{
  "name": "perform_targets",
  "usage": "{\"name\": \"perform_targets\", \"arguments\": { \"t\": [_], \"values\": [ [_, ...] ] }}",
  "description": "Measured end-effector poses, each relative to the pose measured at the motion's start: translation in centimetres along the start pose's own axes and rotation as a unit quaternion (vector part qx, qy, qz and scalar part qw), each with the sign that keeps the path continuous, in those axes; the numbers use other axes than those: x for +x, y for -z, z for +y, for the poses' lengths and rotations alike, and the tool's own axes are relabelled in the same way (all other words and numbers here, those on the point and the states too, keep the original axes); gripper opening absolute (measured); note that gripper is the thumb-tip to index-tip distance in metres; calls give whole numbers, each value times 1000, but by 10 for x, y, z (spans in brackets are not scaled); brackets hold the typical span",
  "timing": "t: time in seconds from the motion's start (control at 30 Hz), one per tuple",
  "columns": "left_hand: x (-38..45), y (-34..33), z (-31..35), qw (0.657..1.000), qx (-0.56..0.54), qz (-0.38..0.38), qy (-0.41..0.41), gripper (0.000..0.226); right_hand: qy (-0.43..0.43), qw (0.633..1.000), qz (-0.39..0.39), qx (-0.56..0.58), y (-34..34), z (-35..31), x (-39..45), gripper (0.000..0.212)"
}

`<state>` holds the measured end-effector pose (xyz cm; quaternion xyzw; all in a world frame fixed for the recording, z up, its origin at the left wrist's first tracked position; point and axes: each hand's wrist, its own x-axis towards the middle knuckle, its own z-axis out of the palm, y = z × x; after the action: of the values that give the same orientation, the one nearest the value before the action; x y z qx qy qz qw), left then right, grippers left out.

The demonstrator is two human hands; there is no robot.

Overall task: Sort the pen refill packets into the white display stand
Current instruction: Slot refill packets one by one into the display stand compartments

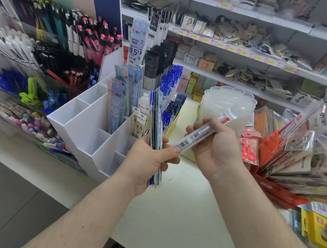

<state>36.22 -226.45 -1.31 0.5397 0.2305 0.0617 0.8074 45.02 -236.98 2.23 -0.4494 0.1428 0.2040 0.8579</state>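
Left hand (149, 157) grips a bundle of refill packets (157, 127), right hand (213, 146) pinches one clear packet (194, 138); white plastic display stand (86, 126) beyond the left hand looks maybe half filled.

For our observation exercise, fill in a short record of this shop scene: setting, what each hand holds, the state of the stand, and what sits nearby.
setting: shop counter with stocked shelves behind
left hand: grips an upright bundle of refill packets
right hand: holds a single packet, barcode side up, tilted
white display stand: rear compartments hold upright packets; several front compartments appear empty
nearby: stack of clear plastic trays behind the right hand
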Motion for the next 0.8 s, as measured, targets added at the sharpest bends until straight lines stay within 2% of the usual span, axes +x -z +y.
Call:
{"name": "perform_targets", "arguments": {
  "t": [0.1, 0.2, 0.27, 0.33, 0.37, 0.43, 0.53, 0.67, 0.8],
  "values": [
    [2, 2, 3, 998, -63, 17, 4, 24, 68, 998, -12, -9, 8, -15, -1, 20],
    [4, 6, 8, 987, -163, 9, 14, 19, 99, 984, -87, -124, 25, -15, -7, 8],
    [6, 6, 10, 975, -220, 4, 32, 18, 90, 949, -178, -243, 39, -5, -14, 20],
    [7, 4, 11, 965, -257, -6, 50, 16, 82, 887, -248, -381, 46, 3, -23, 30],
    [7, 4, 10, 962, -268, -12, 55, 13, 77, 861, -269, -424, 47, 6, -26, 32],
    [7, 4, 9, 958, -278, -24, 61, 14, 75, 839, -295, -450, 46, 9, -31, 31],
    [6, 4, 9, 961, -268, -40, 58, 24, 111, 839, -311, -433, 41, 14, -35, 20],
    [3, 5, 7, 972, -222, -53, 51, 38, 156, 834, -302, -435, 46, 15, -34, 21],
    [0, 5, 5, 987, -152, -33, 29, 53, 184, 840, -263, -438, 50, 21, -34, 25]
  ]
}}
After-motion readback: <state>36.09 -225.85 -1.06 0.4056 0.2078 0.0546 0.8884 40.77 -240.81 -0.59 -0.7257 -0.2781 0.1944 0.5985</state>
